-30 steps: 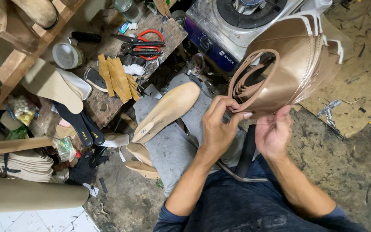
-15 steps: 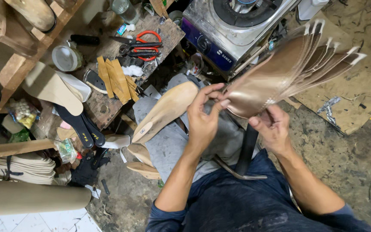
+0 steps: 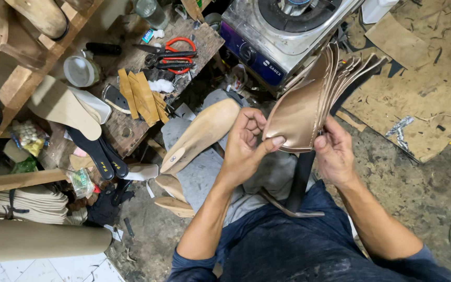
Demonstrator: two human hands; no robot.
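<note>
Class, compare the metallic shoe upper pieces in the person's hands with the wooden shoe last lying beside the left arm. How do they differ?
The bronze upper pieces are thin, shiny sheets fanned in a stack; the wooden last is one solid, matt, pale block. The upper pieces are held up by the left hand and right hand; the last lies untouched on grey cloth. Both belong to shoemaking.
</note>
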